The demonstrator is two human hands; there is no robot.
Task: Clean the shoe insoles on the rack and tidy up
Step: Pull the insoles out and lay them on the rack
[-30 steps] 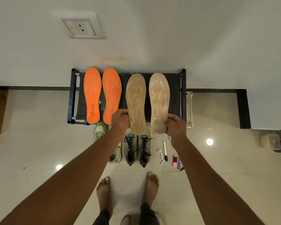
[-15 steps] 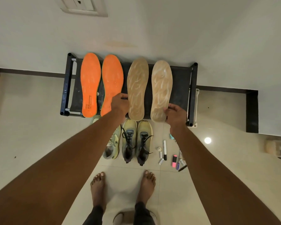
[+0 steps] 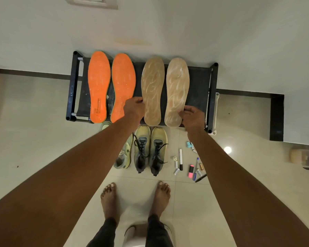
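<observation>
Your left hand [image 3: 134,108] pinches left tan insole [image 3: 152,91], right hand [image 3: 193,116] right tan insole [image 3: 177,91]; both run lengthwise away from you across rack [image 3: 211,97].

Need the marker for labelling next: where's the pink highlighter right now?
In the head view the pink highlighter lies on the floor, lower right of the rack, between the white marker and a blue pen.

Bare forearms, bare feet, dark trousers [image 3: 103,234]
</observation>
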